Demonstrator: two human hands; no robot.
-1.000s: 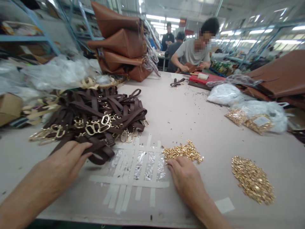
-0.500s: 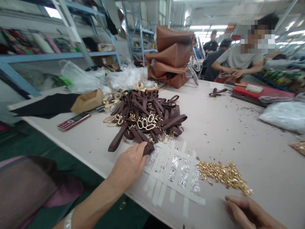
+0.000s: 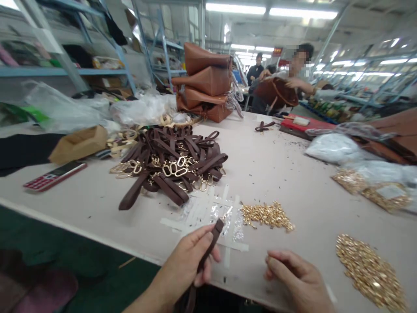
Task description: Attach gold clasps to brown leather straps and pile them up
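Note:
My left hand is closed round a dark brown leather strap at the near table edge. The strap's upper end points away from me with a small gold metal fitting on it, and its lower part hangs below the edge. To the right, my right hand is above the table, thumb and forefinger pressed together. Whatever may be between those fingertips is too small to make out. Beyond the hands lie a heap of brown straps with gold clasps and a small pile of gold pieces.
A larger gold pile lies at right, near bags of gold parts. At left are a red-and-black phone and a cardboard tray. Brown leather bags are stacked at the back. A co-worker handles a brown bag across the table.
My left hand has drawn a strap from the heap toward me and lifted it. My right hand has moved in closer to it. The view has swung right; the co-worker has raised a bag.

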